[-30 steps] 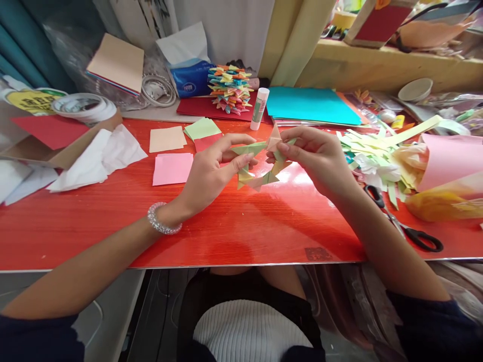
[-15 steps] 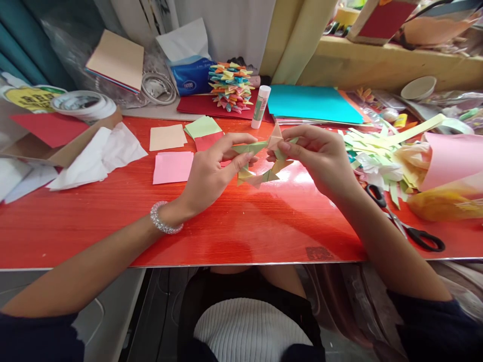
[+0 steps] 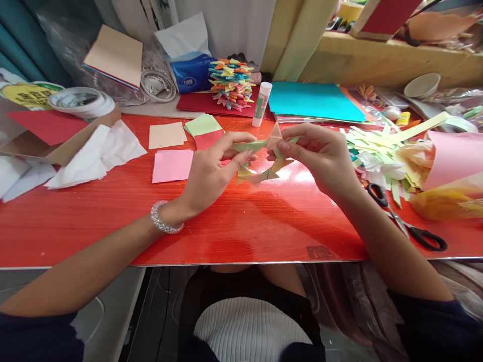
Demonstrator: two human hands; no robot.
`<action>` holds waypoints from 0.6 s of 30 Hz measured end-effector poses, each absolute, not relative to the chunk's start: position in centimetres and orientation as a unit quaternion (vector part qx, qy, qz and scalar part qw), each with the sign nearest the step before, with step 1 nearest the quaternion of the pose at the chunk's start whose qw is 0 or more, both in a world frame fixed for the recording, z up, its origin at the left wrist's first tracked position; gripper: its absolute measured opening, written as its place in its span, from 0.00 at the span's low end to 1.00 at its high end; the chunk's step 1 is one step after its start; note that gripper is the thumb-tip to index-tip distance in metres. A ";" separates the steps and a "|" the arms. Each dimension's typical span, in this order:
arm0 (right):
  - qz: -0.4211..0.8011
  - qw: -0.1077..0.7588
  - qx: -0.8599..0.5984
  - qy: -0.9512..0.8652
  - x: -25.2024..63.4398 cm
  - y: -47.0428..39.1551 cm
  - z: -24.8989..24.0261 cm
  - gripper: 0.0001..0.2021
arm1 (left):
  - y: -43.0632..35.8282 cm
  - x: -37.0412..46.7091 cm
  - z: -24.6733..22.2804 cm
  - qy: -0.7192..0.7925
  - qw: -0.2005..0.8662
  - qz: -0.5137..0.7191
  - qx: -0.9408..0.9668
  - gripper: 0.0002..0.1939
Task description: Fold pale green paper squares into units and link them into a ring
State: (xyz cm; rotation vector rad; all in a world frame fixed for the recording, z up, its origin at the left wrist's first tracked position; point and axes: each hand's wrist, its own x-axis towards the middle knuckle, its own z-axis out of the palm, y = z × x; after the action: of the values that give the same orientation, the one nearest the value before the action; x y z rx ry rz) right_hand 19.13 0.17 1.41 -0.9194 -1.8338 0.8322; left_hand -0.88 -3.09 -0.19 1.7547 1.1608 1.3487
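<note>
Between my two hands hangs a folded paper ring (image 3: pixel 260 177), made of pointed green, yellow and pale pink pieces, held just above the red table. My left hand (image 3: pixel 215 173) pinches a green piece on its left side with thumb and fingers. On the opposite side, my right hand (image 3: pixel 317 153) grips the ring beside an upright pale pink point (image 3: pixel 274 136). Parts of the ring are hidden behind my fingers. Near my left hand lie square sheets: a pink stack (image 3: pixel 171 166), a beige stack (image 3: pixel 166 136), a green stack (image 3: pixel 203 124) and a red one (image 3: pixel 208 140).
A glue stick (image 3: pixel 261 104) stands upright behind the ring. Further back are a multicoloured folded-paper model (image 3: pixel 231 84) and turquoise sheets (image 3: pixel 317 103). Black-handled scissors (image 3: pixel 405 218) lie at right near paper strips (image 3: pixel 377 151). An open cardboard box (image 3: pixel 71 146) sits at left.
Both hands keep nearly the same hold on the paper ring. The view has shifted very slightly; nothing on the table has visibly moved.
</note>
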 end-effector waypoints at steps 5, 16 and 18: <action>0.330 0.441 -0.375 -0.746 18.9 -0.1 1.7 0.07 | -3.2 -0.8 -0.1 0.439 0.308 0.513 0.670 0.10; 0.319 0.430 -0.371 -0.759 18.8 -0.1 1.2 0.06 | -3.0 -0.8 -0.4 0.405 0.310 0.517 0.687 0.05; 0.307 0.424 -0.379 -0.763 18.8 -0.1 1.1 0.07 | -2.9 -0.8 -0.6 0.403 0.290 0.518 0.696 0.04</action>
State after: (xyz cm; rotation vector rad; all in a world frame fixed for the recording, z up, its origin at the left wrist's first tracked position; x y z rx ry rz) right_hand 18.80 -0.11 1.08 -0.9470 -1.9088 0.7677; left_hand -0.84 -2.93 -0.55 1.8572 1.0746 1.3823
